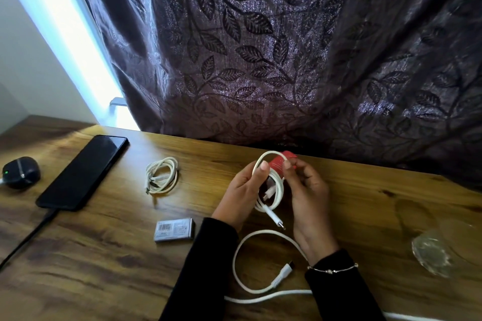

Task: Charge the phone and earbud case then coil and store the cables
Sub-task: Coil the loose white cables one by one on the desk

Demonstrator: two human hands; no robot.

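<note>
We note both hands — left hand (pixel 241 190), right hand (pixel 303 190) — gripping the coil (pixel 271 190) upright between them; loose cable (pixel 250 247) lies nearer us, right-hand side.

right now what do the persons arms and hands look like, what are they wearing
Both arms are covered by long black sleeves reaching the wrists. The left hand is bare, with no ring or band visible. The right hand is bare too, and its wrist carries a thin chain bracelet with small beads, lying just at the edge of the right sleeve. The left sleeve is plain, no markings.
</note>
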